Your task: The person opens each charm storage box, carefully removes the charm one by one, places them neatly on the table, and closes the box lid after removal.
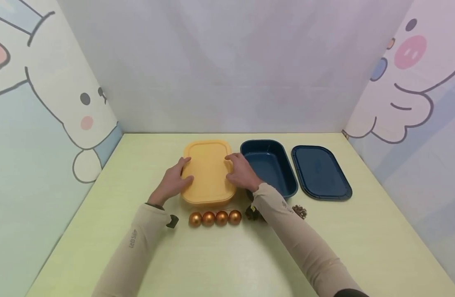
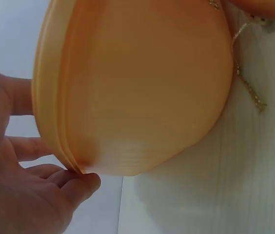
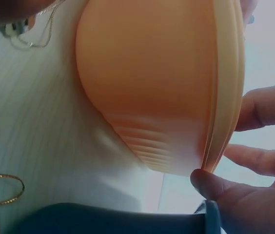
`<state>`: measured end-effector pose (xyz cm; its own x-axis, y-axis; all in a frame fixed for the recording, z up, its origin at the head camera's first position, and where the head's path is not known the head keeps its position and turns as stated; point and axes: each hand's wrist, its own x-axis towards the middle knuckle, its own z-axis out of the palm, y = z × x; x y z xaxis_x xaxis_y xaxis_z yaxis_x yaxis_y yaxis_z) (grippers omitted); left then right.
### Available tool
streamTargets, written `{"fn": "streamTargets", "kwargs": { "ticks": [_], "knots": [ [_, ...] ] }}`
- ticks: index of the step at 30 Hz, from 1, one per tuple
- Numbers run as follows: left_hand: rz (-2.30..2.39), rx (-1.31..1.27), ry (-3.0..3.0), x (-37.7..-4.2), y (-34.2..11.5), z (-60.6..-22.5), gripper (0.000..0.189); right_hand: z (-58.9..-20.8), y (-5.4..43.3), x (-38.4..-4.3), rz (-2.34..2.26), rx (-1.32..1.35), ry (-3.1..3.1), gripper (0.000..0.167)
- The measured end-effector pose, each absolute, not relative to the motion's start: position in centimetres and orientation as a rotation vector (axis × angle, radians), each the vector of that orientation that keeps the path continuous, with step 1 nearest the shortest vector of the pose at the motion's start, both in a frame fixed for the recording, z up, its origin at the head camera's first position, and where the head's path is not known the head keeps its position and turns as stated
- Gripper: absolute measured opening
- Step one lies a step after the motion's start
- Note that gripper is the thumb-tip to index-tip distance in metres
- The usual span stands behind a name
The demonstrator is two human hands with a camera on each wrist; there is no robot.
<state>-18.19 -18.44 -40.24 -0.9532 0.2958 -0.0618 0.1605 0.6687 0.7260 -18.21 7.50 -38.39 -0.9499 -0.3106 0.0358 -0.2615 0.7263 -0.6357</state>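
Note:
A yellow lid [image 1: 208, 171] lies on a yellow plastic box [image 2: 147, 87] standing on the table. My left hand [image 1: 172, 181] holds its left side, the thumb on the top and other fingers at the rim. On the opposite side my right hand [image 1: 243, 170] grips the rim, with a finger [image 3: 208, 184] against its underside. The wrist views show the lid's edge lying along the box's upper wall. Several shiny copper-coloured baubles [image 1: 208, 218] with gold strings line up in front of the box.
A dark blue box [image 1: 270, 165], without a lid on it, stands right beside the yellow one. Its dark blue lid [image 1: 322, 173] lies farther right. Pine cones [image 1: 299, 211] sit in front, partly behind my right forearm. A pale wall [image 1: 231, 74] rises at the table's back.

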Motion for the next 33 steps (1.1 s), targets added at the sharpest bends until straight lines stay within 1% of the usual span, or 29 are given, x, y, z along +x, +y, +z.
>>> {"fn": "streamTargets", "kwargs": {
  "ticks": [6,13,24,33],
  "knots": [
    [1.143,0.381,2.701,-18.09,-18.40,-40.49,0.072,-38.47,7.43,-18.45,-1.015,-0.450,2.844,0.050],
    [1.118,0.380,2.695,-18.33,-18.38,-40.92,0.069,-38.70,7.43,-18.78,-0.989,-0.436,2.831,0.053],
    [1.078,0.417,2.708,-18.59,-18.57,-40.38,0.064,-38.48,7.61,-18.96,-0.907,-0.461,2.829,0.053],
    [1.036,0.450,2.711,-17.81,-19.02,-40.66,0.065,-38.06,8.03,-18.75,-0.836,-0.499,2.798,0.053]
  ]
}}
